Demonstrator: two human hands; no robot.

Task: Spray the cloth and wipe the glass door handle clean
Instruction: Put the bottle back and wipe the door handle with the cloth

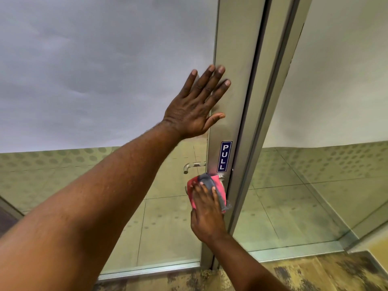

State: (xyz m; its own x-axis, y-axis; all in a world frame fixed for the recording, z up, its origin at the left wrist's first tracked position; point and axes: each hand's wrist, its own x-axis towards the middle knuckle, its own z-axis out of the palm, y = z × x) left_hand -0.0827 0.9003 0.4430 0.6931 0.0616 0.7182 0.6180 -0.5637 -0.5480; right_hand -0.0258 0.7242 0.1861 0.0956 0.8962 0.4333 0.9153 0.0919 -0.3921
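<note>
My right hand (206,215) presses a pink and grey cloth (219,187) over the near-side handle of the glass door, just below the blue PULL sign (224,156). The cloth covers most of that handle; only its round metal base (221,176) shows. My left hand (195,108) lies flat with fingers spread against the door's metal frame (235,59), above the sign. A second metal lever handle (192,165) shows through the glass on the far side. No spray bottle is in view.
The frosted glass panel (94,70) fills the upper left. A fixed glass pane (315,185) stands to the right of the frame. Worn patterned floor (315,274) runs along the bottom, and tiled floor lies beyond the glass.
</note>
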